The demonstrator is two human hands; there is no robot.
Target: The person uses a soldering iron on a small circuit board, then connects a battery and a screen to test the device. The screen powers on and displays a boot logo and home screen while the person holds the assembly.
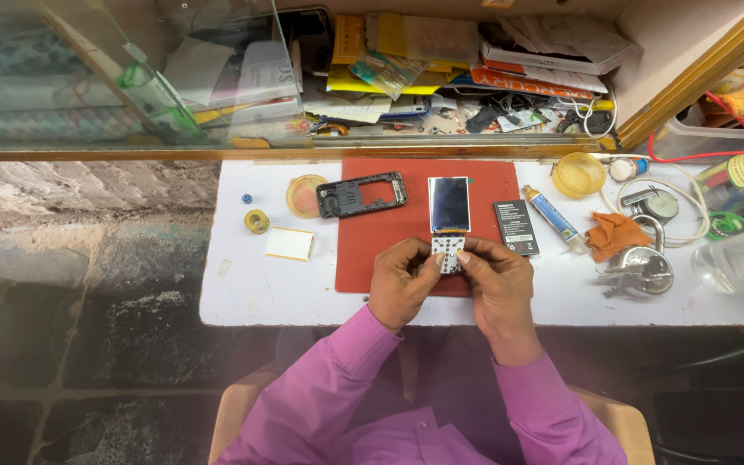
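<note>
- Both hands, left hand (402,284) and right hand (497,280), pinch the lower keypad end of an opened phone board (449,226).
- It lies on the red mat (372,245), screen upward.
- Black battery (517,226) lies just beside it.

Left hand (402,288) and right hand (499,284) gripping opened phone (449,220) over red mat (389,250), battery (517,227) just beside, white desk (251,284)

bench: small white worktop (251,293), kinda scuffed, centre of frame
mat: red mat (372,250) lying in the middle
left side: yellow tape roll (257,221), white card (289,244), tiny blue cap (247,198)
right side: orange rag (615,234), yellow lid (579,174), glue tube (553,217)
</note>
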